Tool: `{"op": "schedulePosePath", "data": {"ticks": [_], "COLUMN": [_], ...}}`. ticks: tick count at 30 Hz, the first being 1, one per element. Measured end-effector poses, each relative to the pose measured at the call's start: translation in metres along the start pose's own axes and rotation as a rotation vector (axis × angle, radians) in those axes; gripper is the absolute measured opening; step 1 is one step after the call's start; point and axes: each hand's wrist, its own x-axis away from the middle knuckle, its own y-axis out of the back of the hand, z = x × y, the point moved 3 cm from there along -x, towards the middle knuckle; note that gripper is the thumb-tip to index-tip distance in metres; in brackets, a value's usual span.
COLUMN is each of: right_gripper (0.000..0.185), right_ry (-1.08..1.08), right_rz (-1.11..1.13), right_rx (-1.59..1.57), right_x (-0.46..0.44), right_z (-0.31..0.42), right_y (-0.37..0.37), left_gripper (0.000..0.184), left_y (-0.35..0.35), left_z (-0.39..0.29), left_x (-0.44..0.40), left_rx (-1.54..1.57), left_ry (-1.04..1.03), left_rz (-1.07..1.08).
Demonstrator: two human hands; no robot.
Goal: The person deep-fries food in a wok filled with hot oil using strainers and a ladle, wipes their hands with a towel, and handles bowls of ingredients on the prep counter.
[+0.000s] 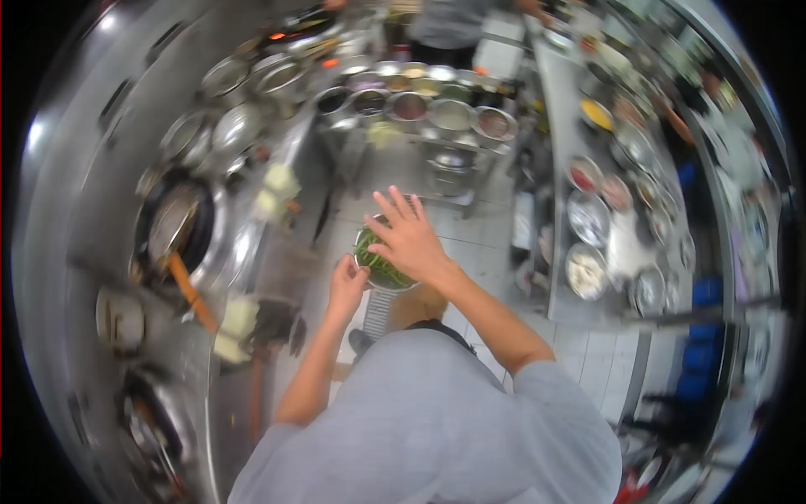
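Note:
Held in front of my body is a round metal bowl (pixel 393 289) of long, thin green vegetables (pixel 375 262), perhaps cut beans or stems. My left hand (pixel 345 286) pinches the bowl's rim on the near left side. Over the top of the bowl lies my right hand (pixel 409 242), palm down with its fingers spread. It hides much of the vegetables and the right part of the rim. Whether the palm presses on the vegetables or hovers just above them, I cannot tell.
To the left, a stove counter carries a wok (pixel 175 220) with a wooden-handled tool (pixel 191 290). Ahead stands a cart with several ingredient bowls (pixel 452 115). On the right, a steel table holds a bowl of white food (pixel 585 271). Another person (pixel 449 25) stands at the back.

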Motion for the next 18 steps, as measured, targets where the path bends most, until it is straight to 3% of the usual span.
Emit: {"op": "schedulePosePath", "data": {"ticks": [3, 7, 12, 15, 17, 18], "right_gripper": [0.06, 0.058, 0.046, 0.046, 0.047, 0.047], "right_ry": [-0.118, -0.356, -0.904, -1.221, -1.398, -1.401], "right_rz": [0.08, -0.193, -0.799, -0.772, -0.757, -0.756], "right_rx": [0.105, 0.206, 0.13, 0.243, 0.157, 0.162], "right_x": [0.07, 0.151, 0.315, 0.416, 0.448, 0.456], "right_z": [-0.029, -0.079, -0.138, -0.13, -0.107, -0.103], "right_y": [0.03, 0.118, 0.161, 0.157, 0.163, 0.162], "left_gripper": [0.011, 0.017, 0.016, 0.015, 0.016, 0.015], "left_y": [-0.054, -0.157, -0.238, -0.293, -0.342, -0.369], "left_z": [0.014, -0.006, 0.004, -0.019, -0.026, -0.031], "left_x": [0.009, -0.013, -0.05, -0.065, -0.075, -0.079], "left_rx": [0.08, 0.216, 0.214, 0.105, 0.047, 0.038], "left_ry": [0.155, 0.247, 0.285, 0.233, 0.235, 0.236], "left_rz": [0.158, 0.428, 0.6, 0.68, 0.777, 0.816]}}
